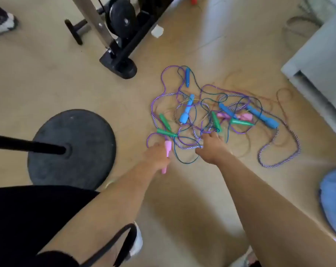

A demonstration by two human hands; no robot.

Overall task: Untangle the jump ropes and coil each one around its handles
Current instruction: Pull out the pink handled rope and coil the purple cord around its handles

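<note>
A: Where are the jump ropes [211, 112] found?

B: They are seen as one tangled heap on the floor [67, 83], just beyond both grips. The right grip [213, 149] is set against the heap's near edge. The left grip [155, 156] is held at its near left corner.

A: What is held by the left grip?

B: A pink handle [167, 149] is clasped, with the fingers curled round its middle and both ends left showing. A thin purple cord [148, 139] is seen looping away from the handle's far end.

A: And the right grip?

B: Its fingertips are sunk among the cords, and that spot is blurred. Whether a cord is pinched cannot be told. A striped rope [188, 146] is seen just beside the thumb, between the two grips.

A: What else is seen in the heap?

B: Two green handles [167, 132] are laid close together just beyond the left grip. Blue handles [186, 112] and more green and pink ones are scattered farther beyond the right grip. A long striped loop [278, 151] is spread well to the right of the right grip.

A: And around the heap?

B: A round black base plate [71, 149] with a pole is set to the left of the left grip. An exercise machine [121, 35] is seen well beyond it.
</note>
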